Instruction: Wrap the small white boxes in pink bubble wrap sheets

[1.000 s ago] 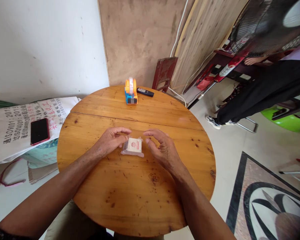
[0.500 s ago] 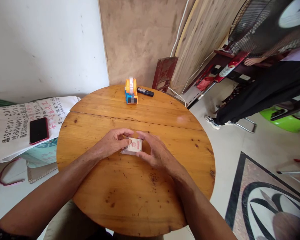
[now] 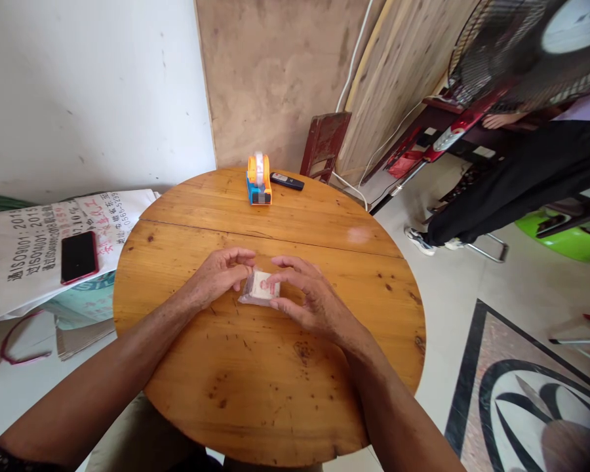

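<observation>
**Framed from both sides!**

Right hand spread wide at the wrapped packet; left hand loosely parted opposite, contact unclear. The packet lies flat between them, table seemingly bearing its weight; tape dispenser well beyond, likely for elbow room.

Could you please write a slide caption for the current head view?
Left hand and right hand flank a small plastic-wrapped packet on a round wooden table, a tape dispenser beyond it.
</observation>
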The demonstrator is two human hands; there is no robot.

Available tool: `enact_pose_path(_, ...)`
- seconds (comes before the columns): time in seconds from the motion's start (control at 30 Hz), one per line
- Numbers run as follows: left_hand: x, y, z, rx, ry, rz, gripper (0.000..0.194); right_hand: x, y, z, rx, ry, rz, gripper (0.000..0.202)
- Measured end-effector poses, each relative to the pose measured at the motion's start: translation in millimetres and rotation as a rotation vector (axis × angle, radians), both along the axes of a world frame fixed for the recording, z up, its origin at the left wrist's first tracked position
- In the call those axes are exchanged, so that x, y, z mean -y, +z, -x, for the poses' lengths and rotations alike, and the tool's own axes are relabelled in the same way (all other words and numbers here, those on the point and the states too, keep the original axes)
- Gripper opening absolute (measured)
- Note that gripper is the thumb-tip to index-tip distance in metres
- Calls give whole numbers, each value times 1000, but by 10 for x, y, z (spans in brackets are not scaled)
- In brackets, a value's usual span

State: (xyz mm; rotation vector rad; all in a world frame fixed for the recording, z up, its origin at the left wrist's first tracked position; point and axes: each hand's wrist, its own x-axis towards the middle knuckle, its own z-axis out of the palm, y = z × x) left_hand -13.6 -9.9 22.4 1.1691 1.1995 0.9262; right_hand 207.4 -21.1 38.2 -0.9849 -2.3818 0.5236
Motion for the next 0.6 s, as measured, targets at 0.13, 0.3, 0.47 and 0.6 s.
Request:
enact_pose_path(0.13, 0, -11, -8, -9, -42, 18, 55, -10, -43, 43, -4, -12, -73, 13)
enact_pose_path(0.3, 24, -38, -9, -78, -81, -48, 58, -13, -106, 111, -50, -39, -198, 10)
enact_pose_path(0.47, 58, -92, 13, -307, -139, -202, 58, 3, -124, 171, -127, -125, -177, 12)
enact_pose_path(0.6, 102, -47, -27, -419, -161, -300, 56, 12, -88, 187, -190, -192, -96, 11)
